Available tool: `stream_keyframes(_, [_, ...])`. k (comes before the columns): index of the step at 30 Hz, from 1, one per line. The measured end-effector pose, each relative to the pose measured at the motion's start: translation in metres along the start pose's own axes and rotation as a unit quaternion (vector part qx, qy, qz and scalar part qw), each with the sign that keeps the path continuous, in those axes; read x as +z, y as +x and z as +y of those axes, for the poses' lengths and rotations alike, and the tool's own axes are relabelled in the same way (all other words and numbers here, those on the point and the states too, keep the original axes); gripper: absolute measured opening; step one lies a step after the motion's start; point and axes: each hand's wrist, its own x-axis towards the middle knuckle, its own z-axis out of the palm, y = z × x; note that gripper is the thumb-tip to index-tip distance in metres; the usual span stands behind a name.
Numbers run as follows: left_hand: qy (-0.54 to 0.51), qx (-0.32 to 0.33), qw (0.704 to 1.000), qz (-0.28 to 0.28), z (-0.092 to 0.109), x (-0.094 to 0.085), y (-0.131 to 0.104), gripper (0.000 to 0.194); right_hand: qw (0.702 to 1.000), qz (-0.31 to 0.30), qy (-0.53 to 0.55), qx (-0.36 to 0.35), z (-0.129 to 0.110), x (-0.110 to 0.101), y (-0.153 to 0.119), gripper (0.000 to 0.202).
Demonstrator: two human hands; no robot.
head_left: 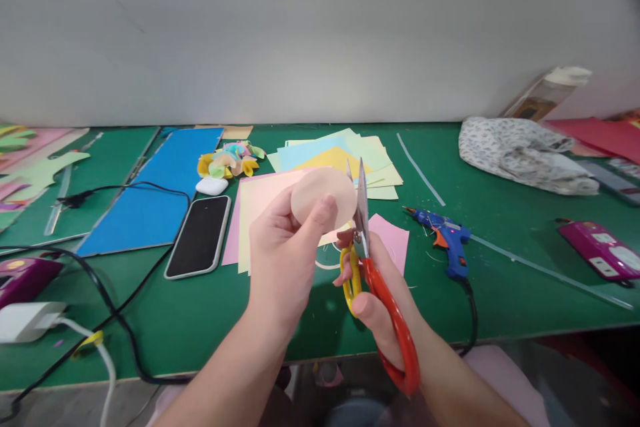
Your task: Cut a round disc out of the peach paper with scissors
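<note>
Pinched between the thumb and fingers of my left hand (283,247) is a pale peach paper circle (315,190), held up above the table. My right hand (385,293) grips a pair of scissors (364,213) with one red and one yellow handle. Their blades point upward, a little apart, close to the circle's right edge; whether they touch it I cannot tell. Behind and below the hands lie pink and cream sheets of paper (245,227), a pink sheet (395,240) and thin curled paper offcuts (327,265).
Left are a phone (197,237), a white case (211,185), paper flowers (233,159), a blue board (150,193) and black cables (125,320). Colored sheets (335,147) lie behind. Rightward are a blue glue gun (447,237), a glue stick (420,170), patterned cloth (515,150) and a purple socket box (600,250).
</note>
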Motion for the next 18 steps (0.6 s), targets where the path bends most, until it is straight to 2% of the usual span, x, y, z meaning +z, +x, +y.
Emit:
stream_keyframes(7, [0.007, 0.004, 1.000, 0.002, 0.0003, -0.0012, 0.0000, 0.021, 1.000, 0.004, 0.001, 0.001, -0.0044, 0.0015, 0.0012, 0.074])
stream_keyframes(18, [0.006, 0.004, 1.000, -0.011, 0.0031, -0.0043, 0.0069, 0.018, 0.999, -0.005, -0.003, 0.044, -0.0101, 0.0015, 0.0014, 0.080])
